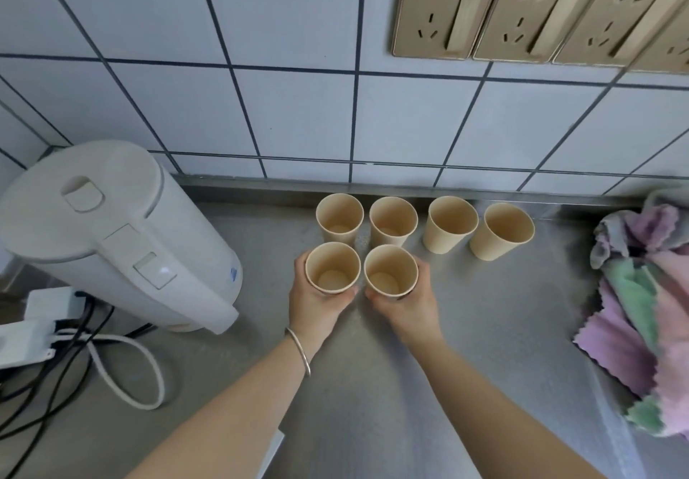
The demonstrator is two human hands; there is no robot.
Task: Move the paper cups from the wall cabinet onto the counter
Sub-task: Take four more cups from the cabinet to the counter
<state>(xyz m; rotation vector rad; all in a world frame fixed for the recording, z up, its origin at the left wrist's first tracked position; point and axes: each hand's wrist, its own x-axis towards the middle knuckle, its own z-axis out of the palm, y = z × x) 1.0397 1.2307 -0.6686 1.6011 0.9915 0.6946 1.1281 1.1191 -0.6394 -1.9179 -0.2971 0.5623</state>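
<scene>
Several tan paper cups stand upright in a row on the steel counter (391, 385) by the tiled wall, from the leftmost cup (339, 216) to the rightmost cup (501, 230). In front of that row, my left hand (317, 305) is wrapped around one paper cup (332, 267) and my right hand (410, 301) around another paper cup (390, 271). Both held cups are upright, side by side, at or just above the counter; I cannot tell if they touch it. The wall cabinet is out of view.
A white electric kettle (123, 236) stands at the left, with a power strip (26, 337) and cables (126, 366) beside it. A crumpled pink, green and purple cloth (645, 299) lies at the right. Gold wall sockets (447, 8) sit above.
</scene>
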